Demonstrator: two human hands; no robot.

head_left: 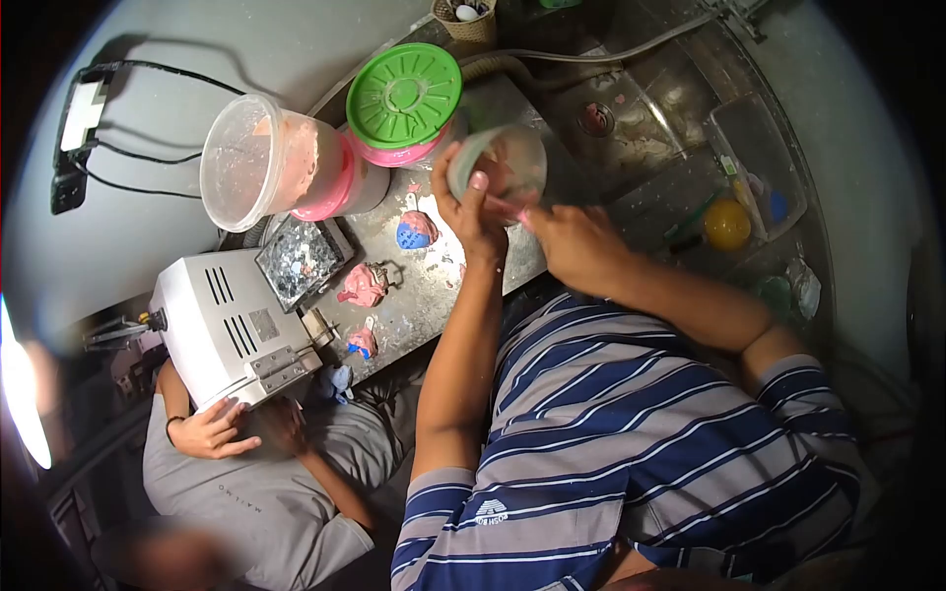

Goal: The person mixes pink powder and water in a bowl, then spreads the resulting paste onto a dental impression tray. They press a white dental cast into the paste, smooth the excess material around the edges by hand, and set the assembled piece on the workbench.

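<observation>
My left hand (471, 212) is wrapped round a translucent mixing bowl (527, 163), tilted, with pinkish material inside. My right hand (581, 246) is closed on a pink handle (505, 207) that reaches to the bowl's rim; the tool's far end is hidden or blurred. On the metal counter (434, 286), left of my left forearm, lie a pink and blue dental impression (417, 230), a pink one (365, 285) in a metal tray and a smaller pink and blue one (363, 342).
Beyond the bowl are a green-lidded tub (404, 96) and an open clear bucket (236, 163). A white machine (227, 325) stands left, beside a co-worker in a grey shirt (266, 492). Right are a sink (631, 118), a yellow ball-like object (727, 225) and a clear bin (764, 148).
</observation>
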